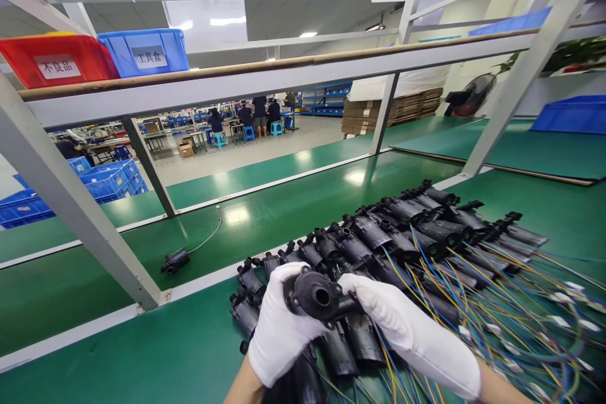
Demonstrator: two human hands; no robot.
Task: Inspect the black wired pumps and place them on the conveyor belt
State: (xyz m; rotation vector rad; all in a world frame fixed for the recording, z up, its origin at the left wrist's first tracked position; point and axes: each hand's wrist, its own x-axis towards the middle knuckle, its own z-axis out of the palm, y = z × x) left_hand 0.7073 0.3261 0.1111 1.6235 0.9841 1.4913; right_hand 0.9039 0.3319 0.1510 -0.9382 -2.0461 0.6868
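Note:
Both my hands wear white gloves. My left hand is wrapped round the body of a black water pump, its round inlet facing up toward me. At the pump's right side, the fingers of my right hand close on the side outlet pipe. Beneath and beyond my hands lie rows of similar black pumps on the green bench top. Blue and yellow wires with white connectors trail from them to the right. My gloves cover part of the held pump, and its lower end is hidden.
One pump with a cable lies apart, beyond the white strip. A slanted post rises on the left and another on the right. A red bin and a blue bin sit on the overhead shelf. People work far behind.

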